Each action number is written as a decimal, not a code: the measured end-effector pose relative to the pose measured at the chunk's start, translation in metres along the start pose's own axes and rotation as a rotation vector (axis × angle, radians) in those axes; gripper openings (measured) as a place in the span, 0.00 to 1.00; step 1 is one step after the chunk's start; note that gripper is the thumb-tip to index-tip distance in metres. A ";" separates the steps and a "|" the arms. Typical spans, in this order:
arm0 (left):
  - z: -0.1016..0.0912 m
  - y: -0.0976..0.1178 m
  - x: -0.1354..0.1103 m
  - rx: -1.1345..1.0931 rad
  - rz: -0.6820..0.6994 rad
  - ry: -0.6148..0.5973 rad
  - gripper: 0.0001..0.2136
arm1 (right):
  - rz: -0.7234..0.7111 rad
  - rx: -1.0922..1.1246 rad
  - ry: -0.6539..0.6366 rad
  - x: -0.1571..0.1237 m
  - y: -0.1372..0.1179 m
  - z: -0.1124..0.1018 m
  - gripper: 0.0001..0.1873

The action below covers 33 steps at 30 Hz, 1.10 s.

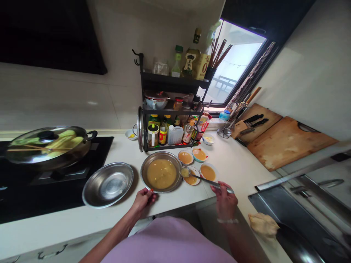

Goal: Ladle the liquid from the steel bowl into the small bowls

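A metal basin of yellowish-brown broth with pale bits stands on the counter in front of me. My left hand grips its near rim, thumb on top. In my right hand is the handle of a metal ladle, held slanting down to the left. The ladle's bowl has some broth in it and is over a small bowl beside the basin. Three more small bowls hold similar liquid: one at the back, one next to it, and one at the right.
An empty metal basin lies left, near the stove with its lidded pan. Behind stands a black rack of bottles and jars. Cutting boards lean at the right, above the sink.
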State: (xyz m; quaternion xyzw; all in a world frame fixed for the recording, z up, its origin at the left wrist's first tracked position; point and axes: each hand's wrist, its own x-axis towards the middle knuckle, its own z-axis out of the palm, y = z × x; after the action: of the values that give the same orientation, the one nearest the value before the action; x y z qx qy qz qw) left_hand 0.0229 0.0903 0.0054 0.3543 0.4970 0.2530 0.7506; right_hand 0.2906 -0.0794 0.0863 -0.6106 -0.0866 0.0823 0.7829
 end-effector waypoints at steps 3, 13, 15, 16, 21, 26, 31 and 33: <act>0.000 0.001 0.000 -0.008 -0.005 -0.004 0.14 | -0.108 -0.160 -0.004 0.002 -0.005 -0.013 0.19; 0.001 0.002 0.000 -0.009 -0.027 0.016 0.13 | -0.679 -0.522 -0.441 -0.023 -0.016 -0.022 0.12; 0.001 0.001 0.001 -0.005 -0.026 0.014 0.13 | -0.706 -0.498 -0.466 -0.027 -0.015 -0.014 0.12; 0.001 0.001 0.001 -0.002 -0.023 0.012 0.13 | -0.695 -0.487 -0.467 -0.030 -0.012 -0.008 0.13; 0.001 0.002 0.000 0.004 -0.013 0.003 0.14 | -0.502 -0.408 -0.505 -0.041 0.021 0.024 0.15; 0.002 0.002 0.000 -0.013 -0.006 0.005 0.16 | -0.211 -0.322 -0.474 -0.047 0.053 0.047 0.19; 0.002 0.002 0.000 -0.020 -0.006 0.004 0.16 | 0.077 -0.137 -0.248 -0.043 0.056 0.056 0.22; 0.001 0.002 0.000 -0.024 -0.008 -0.003 0.16 | 0.143 -0.068 -0.206 -0.040 0.053 0.057 0.20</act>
State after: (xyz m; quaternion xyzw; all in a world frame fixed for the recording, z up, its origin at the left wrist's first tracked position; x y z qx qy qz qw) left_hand 0.0241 0.0910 0.0070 0.3436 0.4942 0.2556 0.7565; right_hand 0.2373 -0.0225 0.0471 -0.6298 -0.1255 0.1970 0.7408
